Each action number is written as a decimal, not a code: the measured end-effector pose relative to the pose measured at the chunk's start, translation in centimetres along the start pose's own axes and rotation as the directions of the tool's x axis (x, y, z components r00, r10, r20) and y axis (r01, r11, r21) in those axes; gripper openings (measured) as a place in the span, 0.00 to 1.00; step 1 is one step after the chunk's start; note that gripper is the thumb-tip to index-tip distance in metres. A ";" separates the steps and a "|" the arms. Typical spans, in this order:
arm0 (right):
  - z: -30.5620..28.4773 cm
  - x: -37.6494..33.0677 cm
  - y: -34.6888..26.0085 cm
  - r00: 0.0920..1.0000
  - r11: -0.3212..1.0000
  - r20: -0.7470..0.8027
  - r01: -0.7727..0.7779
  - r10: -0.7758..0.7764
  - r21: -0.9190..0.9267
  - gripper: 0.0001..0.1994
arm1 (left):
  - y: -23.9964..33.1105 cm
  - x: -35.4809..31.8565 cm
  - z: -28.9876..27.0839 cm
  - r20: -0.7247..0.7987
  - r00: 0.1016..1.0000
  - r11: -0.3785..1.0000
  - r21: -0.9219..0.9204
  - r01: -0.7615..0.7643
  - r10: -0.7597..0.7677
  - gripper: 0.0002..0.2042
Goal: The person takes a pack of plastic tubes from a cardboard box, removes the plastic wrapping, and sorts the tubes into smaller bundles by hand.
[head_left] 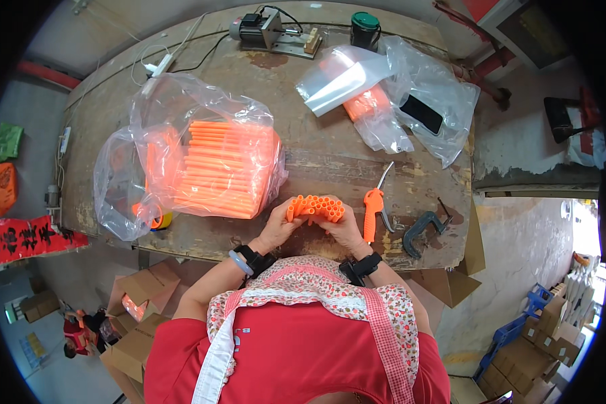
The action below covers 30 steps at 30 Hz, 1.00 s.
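Observation:
Both my hands hold one bundle of orange tubes [315, 207] near the table's front edge, their open ends facing up toward me. My left hand [278, 225] grips the bundle's left side and my right hand [345, 229] grips its right side. To the left, a big clear plastic bag [182, 151] holds a large stack of the same orange tubes [225, 168] lying flat.
An orange-handled cutter [374, 205] and a dark C-clamp [423, 232] lie right of my hands. Clear bags [384, 87], a black phone [421, 113], a small motor device [269, 32] and a dark jar [365, 28] sit at the wooden table's [316, 155] far side. Cardboard boxes [138, 296] stand on the floor.

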State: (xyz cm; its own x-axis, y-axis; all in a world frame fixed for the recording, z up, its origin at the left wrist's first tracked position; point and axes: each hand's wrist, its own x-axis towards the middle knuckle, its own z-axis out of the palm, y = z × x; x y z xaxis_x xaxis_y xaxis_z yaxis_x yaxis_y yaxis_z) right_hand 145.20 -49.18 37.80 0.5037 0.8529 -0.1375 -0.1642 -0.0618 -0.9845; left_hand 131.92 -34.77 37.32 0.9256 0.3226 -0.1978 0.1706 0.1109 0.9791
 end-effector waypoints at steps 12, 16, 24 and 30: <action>0.1 0.1 0.1 0.990 0.990 0.008 0.138 -0.138 0.032 0.13 | -1.4 0.3 0.0 -0.020 0.993 0.990 0.083 -0.117 0.119 0.17; 0.1 0.1 -0.3 0.994 0.991 0.016 0.110 -0.111 0.074 0.12 | -0.7 0.2 0.0 0.002 0.999 0.998 0.042 -0.037 0.037 0.16; 1.0 -0.6 -4.4 0.986 0.950 0.076 -0.163 0.148 0.267 0.12 | 3.0 -0.6 -0.5 0.026 0.998 0.998 0.027 0.055 -0.056 0.14; 3.5 -1.4 -5.5 0.999 0.913 -0.051 0.023 -0.002 0.407 0.16 | 7.1 -1.9 -0.1 0.095 0.995 0.991 -0.121 0.050 -0.039 0.20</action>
State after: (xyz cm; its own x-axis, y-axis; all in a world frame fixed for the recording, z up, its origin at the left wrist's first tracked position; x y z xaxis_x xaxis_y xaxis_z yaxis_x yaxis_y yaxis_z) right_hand 142.42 -48.17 43.76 0.5470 0.8252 -0.1410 -0.4833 0.1738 -0.8580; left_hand 131.34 -34.46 44.60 0.9463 0.2271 -0.2301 0.1746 0.2399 0.9550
